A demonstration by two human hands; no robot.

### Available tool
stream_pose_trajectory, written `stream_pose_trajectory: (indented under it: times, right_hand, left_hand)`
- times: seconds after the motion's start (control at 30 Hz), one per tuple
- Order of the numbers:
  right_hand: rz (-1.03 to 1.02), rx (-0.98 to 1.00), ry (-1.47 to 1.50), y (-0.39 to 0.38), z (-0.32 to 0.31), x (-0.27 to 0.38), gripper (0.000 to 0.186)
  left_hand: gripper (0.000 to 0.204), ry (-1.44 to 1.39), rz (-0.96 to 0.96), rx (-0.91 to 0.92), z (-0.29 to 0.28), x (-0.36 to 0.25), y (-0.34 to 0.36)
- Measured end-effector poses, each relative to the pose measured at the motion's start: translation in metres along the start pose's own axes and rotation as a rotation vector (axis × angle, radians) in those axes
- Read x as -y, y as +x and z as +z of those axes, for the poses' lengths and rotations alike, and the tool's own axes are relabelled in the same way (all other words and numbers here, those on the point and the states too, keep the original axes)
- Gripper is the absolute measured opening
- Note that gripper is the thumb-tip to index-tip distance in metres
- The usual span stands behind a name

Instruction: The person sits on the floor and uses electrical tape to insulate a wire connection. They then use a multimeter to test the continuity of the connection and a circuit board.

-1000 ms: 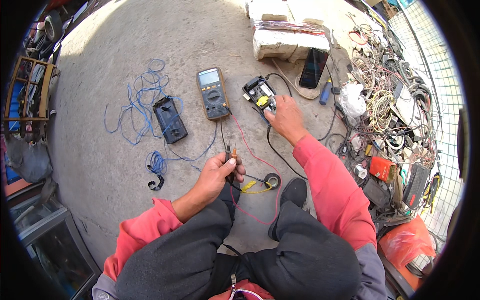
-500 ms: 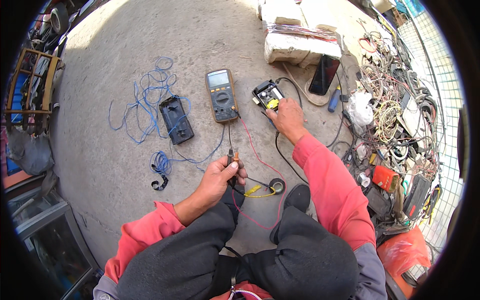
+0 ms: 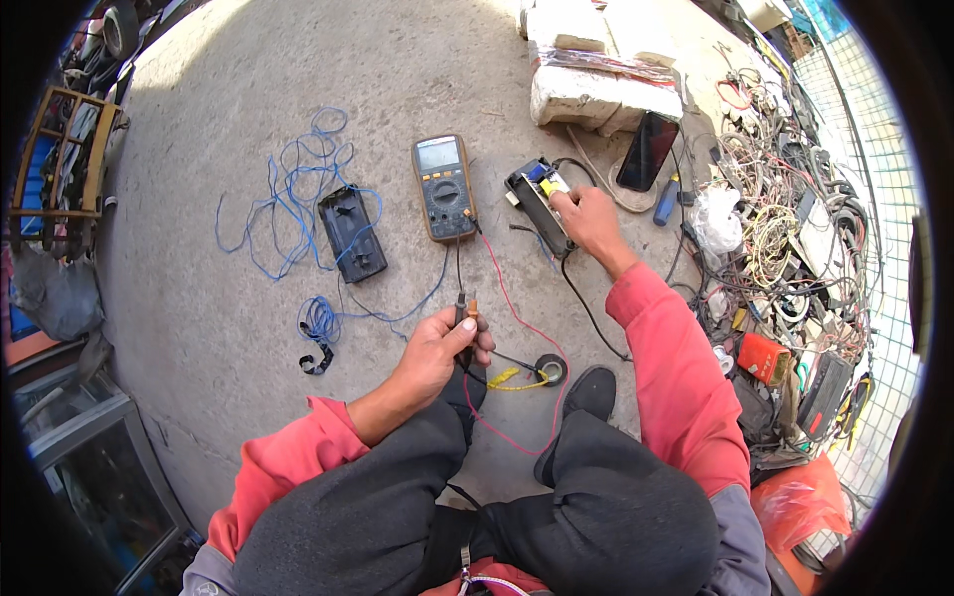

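Observation:
My left hand [image 3: 443, 344] is closed around a pair of multimeter probes [image 3: 472, 309], one black and one with an orange-brown handle, pointing up past the thumb. Their black and red leads run to a multimeter [image 3: 444, 189] lying on the concrete with its display lit. To the right of the meter, my right hand [image 3: 596, 223] grips the right side of an open black power adapter [image 3: 541, 211], its circuit board and a yellow part showing inside. Black cords trail from the adapter. Left of the meter lies an empty black casing half [image 3: 351, 236].
Tangled blue wire [image 3: 296, 204] lies at the left. A tape roll [image 3: 550, 370] sits near my shoe. Beyond my right hand are a smartphone [image 3: 648, 151], a blue screwdriver [image 3: 667, 201] and a wrapped white block [image 3: 602, 89]. A cable heap [image 3: 780, 238] fills the right side.
My right hand has shifted slightly right and turned the adapter, so its long black side now shows. My left hand keeps the probes in nearly the same place.

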State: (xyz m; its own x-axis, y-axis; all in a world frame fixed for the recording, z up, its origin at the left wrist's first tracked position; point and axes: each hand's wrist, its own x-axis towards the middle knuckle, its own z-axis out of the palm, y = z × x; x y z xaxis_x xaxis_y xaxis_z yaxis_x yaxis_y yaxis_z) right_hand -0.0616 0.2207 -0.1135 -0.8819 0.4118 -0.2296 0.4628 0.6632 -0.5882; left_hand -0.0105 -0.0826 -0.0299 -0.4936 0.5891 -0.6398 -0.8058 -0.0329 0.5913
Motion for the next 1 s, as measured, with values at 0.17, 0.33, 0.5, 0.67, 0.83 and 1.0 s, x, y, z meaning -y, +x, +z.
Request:
stream_pose_trajectory:
  times: [0.17, 0.33, 0.5, 0.67, 0.83, 1.0]
  right_hand:
    - [0.261, 0.119, 0.793, 0.000, -0.001, -0.022, 0.039]
    - [0.475, 0.320, 1.338, -0.011, 0.002, -0.039, 0.032]
    - [0.501, 0.478, 1.511, -0.030, 0.016, -0.043, 0.033]
    - [0.480, 0.392, 1.475, -0.038, 0.029, -0.049, 0.036]
    - [0.489, 0.357, 1.303, -0.036, 0.036, -0.051, 0.033]
    - [0.467, 0.264, 1.057, -0.036, 0.032, -0.045, 0.033]
  left_hand:
    - [0.018, -0.014, -0.004, -0.004, -0.001, 0.001, 0.000]
    - [0.018, -0.006, -0.001, 0.001, 0.000, 0.001, 0.002]
    - [0.018, -0.001, -0.008, -0.005, 0.003, 0.002, 0.002]
    - [0.019, 0.028, 0.009, -0.003, 0.003, 0.003, 0.004]
    - [0.019, 0.029, 0.006, 0.006, 0.005, 0.003, 0.003]
    - [0.020, 0.048, 0.007, -0.001, 0.006, 0.003, 0.003]
